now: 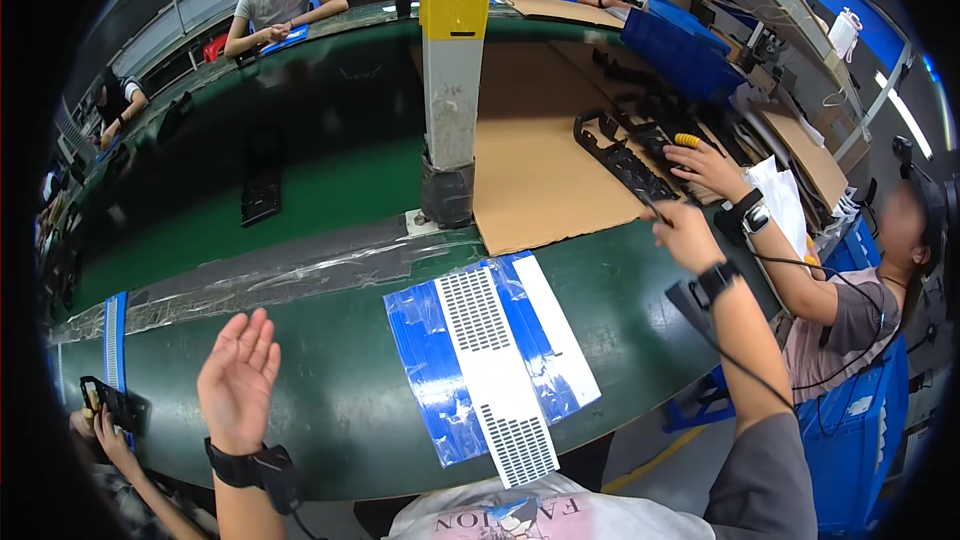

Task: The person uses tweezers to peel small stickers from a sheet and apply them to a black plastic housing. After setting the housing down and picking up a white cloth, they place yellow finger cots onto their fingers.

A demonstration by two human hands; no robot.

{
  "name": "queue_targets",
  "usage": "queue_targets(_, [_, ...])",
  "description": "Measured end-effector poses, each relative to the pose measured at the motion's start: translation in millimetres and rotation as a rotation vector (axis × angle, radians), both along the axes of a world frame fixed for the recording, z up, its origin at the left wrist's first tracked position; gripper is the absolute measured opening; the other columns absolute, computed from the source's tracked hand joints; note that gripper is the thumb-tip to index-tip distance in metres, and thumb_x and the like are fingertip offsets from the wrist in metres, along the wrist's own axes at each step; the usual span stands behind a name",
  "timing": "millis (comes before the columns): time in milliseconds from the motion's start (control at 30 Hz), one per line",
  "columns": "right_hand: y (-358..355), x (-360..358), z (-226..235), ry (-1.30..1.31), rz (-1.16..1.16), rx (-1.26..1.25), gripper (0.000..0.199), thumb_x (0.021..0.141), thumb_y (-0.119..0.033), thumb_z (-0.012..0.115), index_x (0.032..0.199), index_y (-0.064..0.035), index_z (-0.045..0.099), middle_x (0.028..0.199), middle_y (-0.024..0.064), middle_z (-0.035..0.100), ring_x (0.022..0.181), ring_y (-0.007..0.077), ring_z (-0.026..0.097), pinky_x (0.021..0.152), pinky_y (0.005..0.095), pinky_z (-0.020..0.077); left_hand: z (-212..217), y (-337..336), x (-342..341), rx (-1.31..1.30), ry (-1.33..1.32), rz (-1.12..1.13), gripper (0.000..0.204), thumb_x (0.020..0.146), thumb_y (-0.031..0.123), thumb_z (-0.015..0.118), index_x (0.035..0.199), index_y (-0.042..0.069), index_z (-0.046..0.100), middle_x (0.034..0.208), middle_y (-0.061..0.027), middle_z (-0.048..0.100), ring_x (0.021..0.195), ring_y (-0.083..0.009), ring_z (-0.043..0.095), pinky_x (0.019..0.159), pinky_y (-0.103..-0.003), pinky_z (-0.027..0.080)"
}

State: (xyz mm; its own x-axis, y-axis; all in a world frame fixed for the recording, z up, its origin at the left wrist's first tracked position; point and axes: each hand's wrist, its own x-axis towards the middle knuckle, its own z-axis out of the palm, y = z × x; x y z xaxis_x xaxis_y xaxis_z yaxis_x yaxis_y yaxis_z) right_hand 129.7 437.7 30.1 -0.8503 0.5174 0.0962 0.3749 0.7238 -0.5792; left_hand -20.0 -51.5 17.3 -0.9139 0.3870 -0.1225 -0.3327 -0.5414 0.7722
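Black strip [628, 162] — beyond right hand [688, 235]

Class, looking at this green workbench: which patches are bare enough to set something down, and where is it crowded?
Free: green belt between the raised left hand and the blue-and-white perforated sheet; brown cardboard beside the grey post. Crowded: black plastic parts by the right hand.

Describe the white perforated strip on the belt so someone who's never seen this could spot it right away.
Start at the green conveyor belt in front of the person. A blue plastic sheet lies on it, below the cardboard sheet. The long white perforated strip lies along its middle, alone in having grids of small holes at both ends.
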Motion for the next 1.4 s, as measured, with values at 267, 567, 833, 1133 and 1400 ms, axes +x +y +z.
queue_targets(267, [39.6,-9.5,-15.5,-0.193,0.139,0.642,0.011,0.063,0.000,0.057,0.074,-0.0037,0.056,0.076,0.0134,0.057,0.080,0.0310,0.054,0.068,0.0387,0.0436,3.4,33.1,40.3,0.019,0.088,-0.008,0.033,0.075,0.007,0.048,0.107,0.001,0.043,0.115,-0.0142,0.047,0.105,-0.0217,0.047,0.086,-0.031,0.040])
queue_targets(567, [-183.3,104.0,73.3,0.246,0.864,0.004,0.014,0.066,-0.016,0.062,0.061,-0.0072,0.052,0.065,0.0048,0.057,0.050,0.0205,0.053,0.047,0.0286,0.0452,0.2,82.6,118.5,0.258,-0.442,-0.907,0.056,0.085,0.029,0.047,0.127,0.001,0.024,0.129,-0.0228,0.030,0.121,-0.0352,0.028,0.094,-0.054,0.029])
queue_targets(833, [-186.0,67.5,38.1,0.268,1.319,-0.356,0.026,0.076,-0.025,0.055,0.058,-0.0065,0.051,0.070,0.0091,0.058,0.056,0.0193,0.054,0.053,0.0302,0.0463,7.1,111.3,101.3,0.133,-0.288,-0.425,0.039,0.078,0.012,0.046,0.111,-0.007,0.037,0.105,-0.0237,0.051,0.096,-0.0309,0.053,0.082,-0.041,0.045])
queue_targets(1133, [-179.3,4.1,-12.6,0.272,0.143,-1.146,0.024,0.085,-0.018,0.049,0.076,0.0022,0.057,0.077,0.0100,0.059,0.060,0.0126,0.055,0.055,0.0224,0.0450,-5.8,96.1,53.8,0.177,-0.174,-0.090,0.031,0.079,0.004,0.041,0.110,0.002,0.041,0.104,-0.0121,0.053,0.090,-0.0218,0.055,0.076,-0.034,0.047])
queue_targets(1400, [-196.0,-23.7,-46.0,0.360,0.003,-1.057,0.008,0.075,-0.003,0.059,0.081,0.0016,0.055,0.069,0.0105,0.059,0.056,0.0117,0.057,0.045,0.0199,0.0430,-4.4,90.4,52.7,0.198,-0.182,-0.068,0.030,0.084,0.015,0.045,0.110,-0.001,0.044,0.105,-0.0113,0.053,0.092,-0.0195,0.054,0.079,-0.032,0.045])
